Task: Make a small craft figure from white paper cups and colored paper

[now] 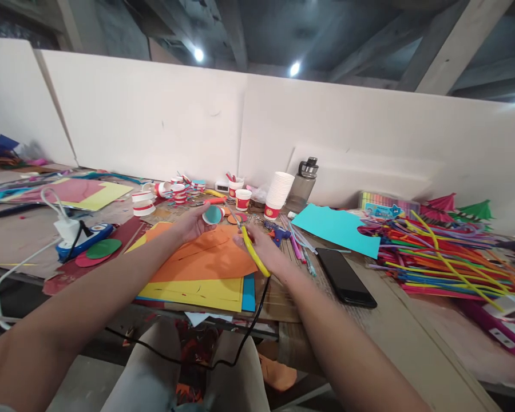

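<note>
My left hand [192, 225] is closed around a short, cut-down paper cup [213, 215], whose round teal face is turned toward me. A little to the right, my right hand [260, 246] grips yellow-handled scissors [254, 252], their thin metal tip pointing up and away. The scissor tip is apart from the cup. Beneath both hands lie orange paper sheets [197, 263] on top of yellow paper [197, 294], with a blue sheet [249, 292] underneath. Beside my right hand a blue glue gun [280, 233] is partly hidden.
Stacked paper cups [280, 191], a water bottle [302, 186] and cut red-and-white cup rings [143, 203] stand toward the white panel. To the right are cyan paper [337, 229], a black phone [345, 277] and many-coloured pipe cleaners [446, 260]. A power strip [86, 240] sits left.
</note>
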`<state>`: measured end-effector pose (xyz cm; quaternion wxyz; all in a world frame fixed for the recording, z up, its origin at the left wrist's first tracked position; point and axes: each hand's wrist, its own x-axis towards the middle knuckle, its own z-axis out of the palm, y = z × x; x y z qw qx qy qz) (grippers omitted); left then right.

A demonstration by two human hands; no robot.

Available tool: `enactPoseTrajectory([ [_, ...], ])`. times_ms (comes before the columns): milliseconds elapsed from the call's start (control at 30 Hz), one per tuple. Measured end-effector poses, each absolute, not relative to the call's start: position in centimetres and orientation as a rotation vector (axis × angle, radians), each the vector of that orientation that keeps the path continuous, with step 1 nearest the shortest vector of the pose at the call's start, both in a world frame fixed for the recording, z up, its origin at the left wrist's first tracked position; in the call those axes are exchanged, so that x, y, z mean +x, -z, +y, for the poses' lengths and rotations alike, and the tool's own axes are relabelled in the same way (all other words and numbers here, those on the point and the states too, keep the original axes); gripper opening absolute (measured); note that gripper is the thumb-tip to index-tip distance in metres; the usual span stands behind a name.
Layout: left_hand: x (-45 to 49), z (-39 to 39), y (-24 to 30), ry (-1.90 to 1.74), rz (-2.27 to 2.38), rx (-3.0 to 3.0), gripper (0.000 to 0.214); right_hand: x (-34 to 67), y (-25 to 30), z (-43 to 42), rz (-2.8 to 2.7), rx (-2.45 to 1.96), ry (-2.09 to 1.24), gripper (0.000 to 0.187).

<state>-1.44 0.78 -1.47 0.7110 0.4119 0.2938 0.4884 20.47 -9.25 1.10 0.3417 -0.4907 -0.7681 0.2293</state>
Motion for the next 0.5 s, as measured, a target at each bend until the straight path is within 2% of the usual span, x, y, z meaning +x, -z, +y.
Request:
enactPoseTrajectory([
  [167,-1.6,0.8,1.3,-1.165,0.549,0.951,0.019,20.6,-0.6,-8.9,-1.976,-1.244,-0.585,0.042],
  [500,-1.3,0.8,1.8,-1.108,0.574,1.048,0.032,20.9,0.1,-7.8,-1.803,-1.28,-0.65,0.034],
])
